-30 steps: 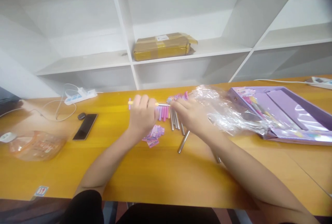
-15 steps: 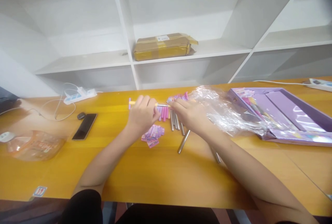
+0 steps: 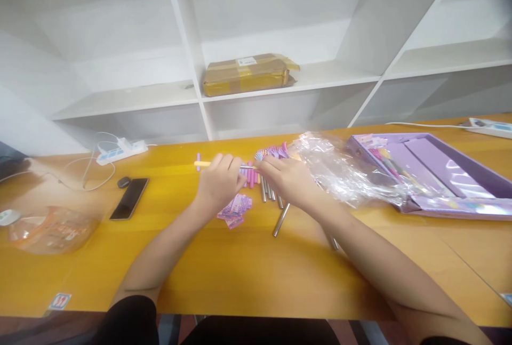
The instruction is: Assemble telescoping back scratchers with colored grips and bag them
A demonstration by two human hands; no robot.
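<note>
My left hand (image 3: pixel 219 181) is closed around a yellow stick (image 3: pixel 202 163), whose end sticks out to the left. Between the hands runs a thin metal rod (image 3: pixel 247 167); the fingers of my right hand (image 3: pixel 282 177) pinch its right end. Pink and purple sticks (image 3: pixel 250 176) lie just behind and below the rod. Several metal tubes (image 3: pixel 281 221) rest on the table under and near my right hand. Small pink printed papers (image 3: pixel 236 210) are piled in front of my left hand. A striped purple bundle (image 3: pixel 272 152) lies behind my right hand.
Clear plastic wrap (image 3: pixel 340 166) and a purple box (image 3: pixel 440 174) are on the right. A phone (image 3: pixel 129 199), a power strip (image 3: pixel 122 152) and an orange plastic bag (image 3: pixel 54 229) are on the left. A taped parcel (image 3: pixel 248 74) sits on the shelf behind.
The yellow stick's end sticks out a little further left of my left hand. Both hands keep their grip, and the camera view has shifted slightly.
</note>
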